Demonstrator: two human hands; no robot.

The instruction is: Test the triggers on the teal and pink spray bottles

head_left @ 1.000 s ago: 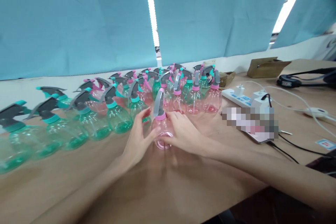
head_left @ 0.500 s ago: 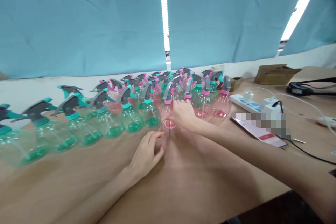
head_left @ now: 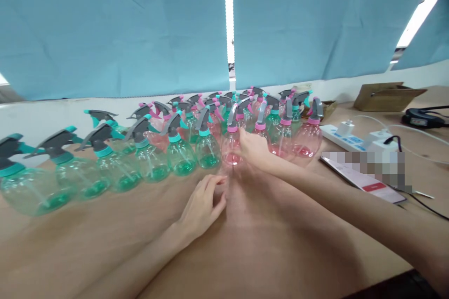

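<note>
From my seat I'd worry first about crowding: the pink spray bottle [head_left: 231, 154] stands upright at the near edge of the packed group, with a green spray bottle [head_left: 208, 152] just beside it on the left, so a sideways push from the right hand [head_left: 255, 148] could knock the two together. I'd guess these thin, clear bodies are light, and a bump might pass along the row of green bottles or tip one over. A second pink spray bottle [head_left: 260, 126] stands partly hidden beyond that same hand, and a knuckle pulled back carelessly could catch it. The gray trigger levers lean among one another in the view, so I'd expect a snag if a bottle were lifted at a slant. Farther right, the forearm passes close to the phone [head_left: 358, 177], and a wide elbow swing might shove it toward the power strip [head_left: 333, 135]. As for the fingers, the right hand's are curled in at the bottle's right side, below the pink collar, with the thumb toward its near face; their tips are hidden, so I can't tell whether they grip or merely touch. The left hand [head_left: 201, 203] holds nothing, its fingers loosely bent with a gap to the thumb, near the table [head_left: 280, 252] and apart from the bottle, on its near-left side.
</note>
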